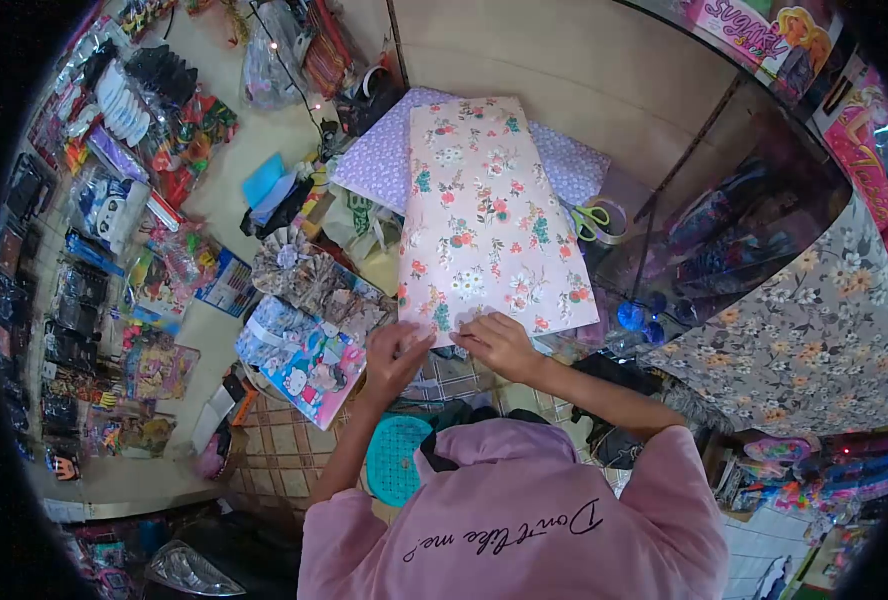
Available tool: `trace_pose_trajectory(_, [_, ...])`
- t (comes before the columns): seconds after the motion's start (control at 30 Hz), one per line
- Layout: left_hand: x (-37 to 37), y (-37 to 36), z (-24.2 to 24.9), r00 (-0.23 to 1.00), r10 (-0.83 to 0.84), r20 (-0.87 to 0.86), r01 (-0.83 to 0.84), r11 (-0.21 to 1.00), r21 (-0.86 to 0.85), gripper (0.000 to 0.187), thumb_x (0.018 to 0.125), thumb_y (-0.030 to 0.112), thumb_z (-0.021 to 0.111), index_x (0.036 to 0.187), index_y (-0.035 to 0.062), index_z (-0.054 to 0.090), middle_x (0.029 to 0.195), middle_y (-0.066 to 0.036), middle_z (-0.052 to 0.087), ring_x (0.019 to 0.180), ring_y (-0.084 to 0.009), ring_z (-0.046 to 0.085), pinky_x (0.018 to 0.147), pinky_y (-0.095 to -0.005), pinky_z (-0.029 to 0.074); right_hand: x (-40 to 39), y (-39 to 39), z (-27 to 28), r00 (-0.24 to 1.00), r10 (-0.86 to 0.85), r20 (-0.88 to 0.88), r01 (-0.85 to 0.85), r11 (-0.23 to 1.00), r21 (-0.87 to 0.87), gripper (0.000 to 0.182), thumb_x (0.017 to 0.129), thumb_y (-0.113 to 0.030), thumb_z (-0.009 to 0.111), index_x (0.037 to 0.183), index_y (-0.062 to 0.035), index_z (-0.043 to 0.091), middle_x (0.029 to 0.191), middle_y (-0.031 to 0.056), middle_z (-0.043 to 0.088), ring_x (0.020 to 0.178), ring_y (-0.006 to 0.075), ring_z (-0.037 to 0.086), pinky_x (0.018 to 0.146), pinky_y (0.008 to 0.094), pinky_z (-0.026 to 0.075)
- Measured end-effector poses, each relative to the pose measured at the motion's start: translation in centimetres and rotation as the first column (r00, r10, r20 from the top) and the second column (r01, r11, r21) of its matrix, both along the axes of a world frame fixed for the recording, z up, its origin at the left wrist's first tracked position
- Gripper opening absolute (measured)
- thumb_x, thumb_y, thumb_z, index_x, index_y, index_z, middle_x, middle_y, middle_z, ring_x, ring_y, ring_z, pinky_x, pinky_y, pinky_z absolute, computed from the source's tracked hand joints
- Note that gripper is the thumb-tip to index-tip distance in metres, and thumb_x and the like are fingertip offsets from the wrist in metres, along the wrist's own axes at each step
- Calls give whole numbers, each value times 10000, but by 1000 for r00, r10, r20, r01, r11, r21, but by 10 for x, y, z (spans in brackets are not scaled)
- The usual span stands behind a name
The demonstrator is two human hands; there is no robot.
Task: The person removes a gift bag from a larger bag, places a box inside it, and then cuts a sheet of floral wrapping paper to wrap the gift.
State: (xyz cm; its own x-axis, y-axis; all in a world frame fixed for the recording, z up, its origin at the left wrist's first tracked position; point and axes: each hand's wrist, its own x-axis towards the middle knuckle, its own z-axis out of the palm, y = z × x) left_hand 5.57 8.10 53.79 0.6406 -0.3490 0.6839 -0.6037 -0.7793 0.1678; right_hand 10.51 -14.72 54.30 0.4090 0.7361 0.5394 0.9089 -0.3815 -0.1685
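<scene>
A large pink sheet of floral wrapping paper (479,215) stretches away from me over a purple patterned sheet (374,160). Its near edge lies between my two hands. My left hand (397,358) has its fingers bent and closed on the near left part of that edge. A little to the right, my right hand (499,345) pinches the same edge, with the fingertips close to those of the left. Whether anything lies under the paper is hidden. Green-handled scissors (592,222) and a roll of tape (612,220) sit just beyond the paper's right side.
A Hello Kitty package (304,365) and grey fabric scrunchies (314,275) lie left of the paper. Packaged goods (159,290) cover the left side. At right hang a grey floral cloth (814,330) and glass panels (734,220). A turquoise stool (397,460) stands below.
</scene>
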Motion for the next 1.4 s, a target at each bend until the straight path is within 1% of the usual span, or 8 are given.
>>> trace_pose_trajectory(0.1, [-5, -10, 2, 983, 82, -164, -161, 815, -557, 394, 789, 268, 646, 1116, 58, 582, 1014, -97, 575, 887, -241, 596, 811, -347, 457, 1, 0, -2, 1000, 10, 24, -11, 999, 31, 286, 701, -110, 559, 979, -60, 603, 939, 53, 544, 927, 202, 540, 788, 338, 439])
trace_pose_trajectory(0.17, [0, -5, -14, 907, -79, -413, -351, 395, -849, 461, 844, 356, 596, 1168, 34, 534, 995, -102, 578, 862, -219, 600, 767, -337, 473, 3, 3, 3, 998, -5, 67, -1, 996, 86, 247, 681, -96, 603, 922, -66, 646, 860, 21, 565, 827, 167, 551, 685, 301, 434])
trace_pose_trajectory(0.23, [14, 4, -8, 669, -409, -621, -640, 108, -761, 560, 899, 462, 495, 1192, -15, 482, 950, -104, 603, 809, -182, 612, 689, -287, 493, 2, 6, 6, 997, -8, 79, 0, 995, 97, 226, 672, -91, 627, 893, -72, 668, 822, 5, 576, 775, 148, 556, 635, 283, 432])
trace_pose_trajectory(0.33, [35, 16, -27, 412, -698, -586, -756, 97, -647, 553, 896, 472, 494, 1132, -27, 532, 924, -115, 627, 817, -162, 617, 669, -249, 487, 6, 6, 10, 998, 16, 59, -18, 999, 40, 211, 678, -97, 630, 885, -77, 668, 823, 4, 575, 767, 148, 554, 638, 282, 430])
trace_pose_trajectory(0.7, [36, 12, -9, 384, -733, -561, -587, 276, -761, 240, 815, 99, 669, 984, -67, 630, 902, -75, 663, 757, -73, 609, 675, -202, 482, 39, 31, 76, 918, 156, -366, -302, 871, -388, 95, 776, -159, 602, 779, -68, 627, 806, 58, 549, 791, 247, 561, 759, 392, 408])
trace_pose_trajectory(0.8, [38, 20, -20, 405, -720, -564, -495, 346, -797, 226, 803, 84, 677, 978, -55, 640, 917, -81, 665, 761, -74, 610, 689, -208, 484, 67, 71, 80, 927, 336, -169, -348, 936, -48, 151, 793, -215, 601, 780, -66, 619, 836, 69, 562, 778, 266, 554, 771, 410, 393])
trace_pose_trajectory(1.0, [31, 4, -6, 446, -686, -575, -569, 279, -773, 216, 780, 44, 686, 967, -46, 628, 910, -77, 663, 763, -91, 612, 672, -218, 486, 116, 143, 35, 912, 402, -81, -394, 803, -448, 362, 802, -370, 554, 611, -65, 587, 620, 86, 565, 661, 269, 566, 696, 383, 409])
trace_pose_trajectory(1.4, [22, 4, 1, 409, -708, -575, -560, 303, -771, 207, 806, 93, 677, 950, -54, 650, 862, -65, 668, 721, -61, 591, 643, -203, 467, 151, 147, 36, 900, 396, -180, -432, 764, -480, 606, 912, -452, 399, 527, -13, 561, 524, 164, 543, 535, 342, 562, 572, 411, 446])
